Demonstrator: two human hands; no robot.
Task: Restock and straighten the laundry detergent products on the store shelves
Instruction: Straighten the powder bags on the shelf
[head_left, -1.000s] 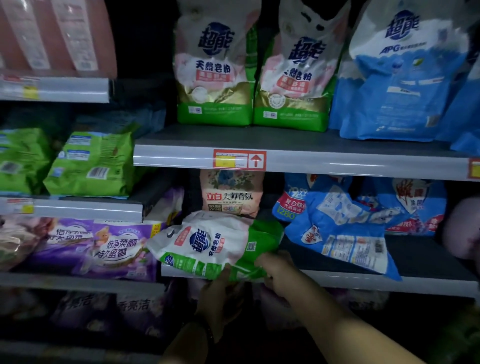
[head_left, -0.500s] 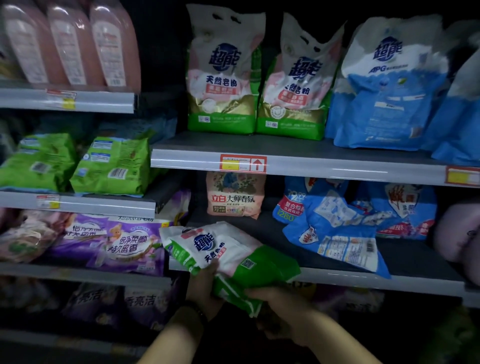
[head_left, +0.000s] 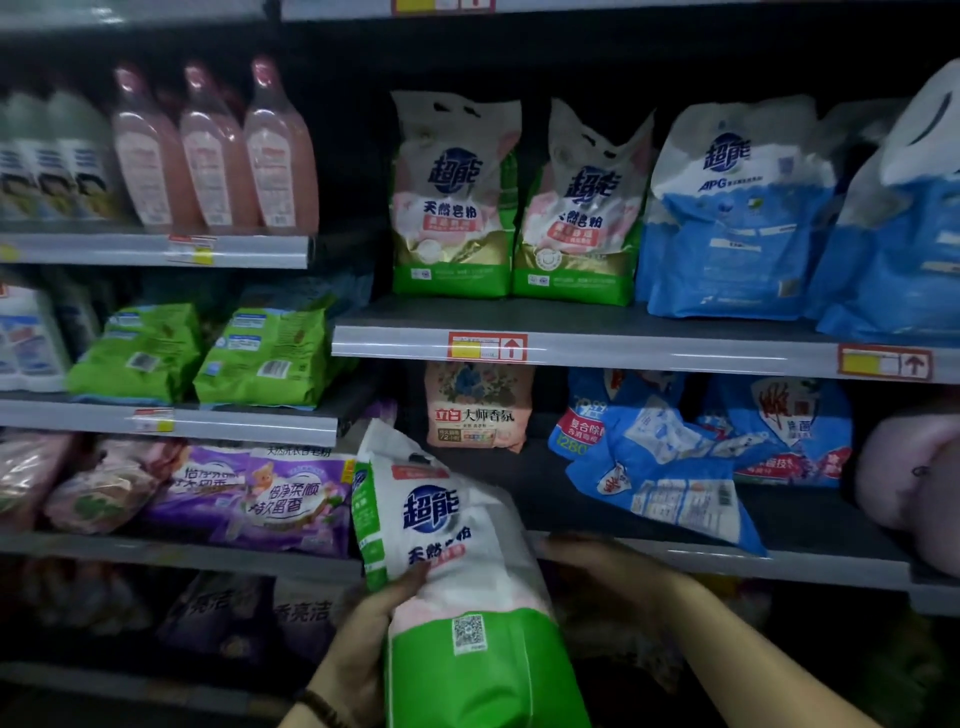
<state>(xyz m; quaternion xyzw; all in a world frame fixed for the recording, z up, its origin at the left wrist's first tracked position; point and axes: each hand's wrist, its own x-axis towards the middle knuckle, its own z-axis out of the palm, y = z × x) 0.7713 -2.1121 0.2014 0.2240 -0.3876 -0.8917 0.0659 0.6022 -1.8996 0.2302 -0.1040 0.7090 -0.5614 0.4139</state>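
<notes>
A white and green detergent bag (head_left: 457, 561) is held nearly upright in front of the lower shelf, its top leaning to the left. My left hand (head_left: 363, 634) grips its left side. My right hand (head_left: 597, 566) is behind its right edge, touching it. Two matching white and green bags (head_left: 452, 197) (head_left: 576, 213) stand upright on the upper shelf (head_left: 649, 351). Beside them stand big blue bags (head_left: 727, 218).
The lower shelf (head_left: 779, 561) holds a beige bag (head_left: 478, 405) at the back and slumped blue bags (head_left: 670, 467). At left are pink bottles (head_left: 213, 150), green packs (head_left: 260, 353) and purple bags (head_left: 280, 499). A pink bag (head_left: 914, 478) sits far right.
The white and green bag came off the lower shelf edge, rose and turned from lying sideways to nearly upright. The view tilted up, showing more of the upper shelves.
</notes>
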